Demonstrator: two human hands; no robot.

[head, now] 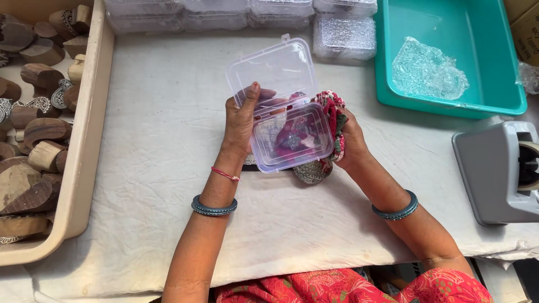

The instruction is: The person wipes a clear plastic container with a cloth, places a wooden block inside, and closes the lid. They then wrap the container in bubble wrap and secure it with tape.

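Table [168, 168] under white cloth; tan tray [84, 140] of wooden blocks [39, 134] along left edge, teal bin [494, 50] at far right corner. Clear box [292, 134] held above table centre, lid [275, 70] hinged up and away. Left hand [241, 123] fingers clamp box's left side — thumb on rim. Right hand [351, 143] fingers closed on patterned cloth [334, 115], pressed against box's right side — nearer hand for cloth.

Your left hand [240, 120] and right hand [352, 143] were bare, without gloves or rings that I could see. You wore a grey-blue bangle [214, 207] on the left forearm and a thin red thread [225, 174] nearer the wrist. A similar bangle [397, 211] was on the right forearm. Your garment [359, 286] was red with a lighter pattern.
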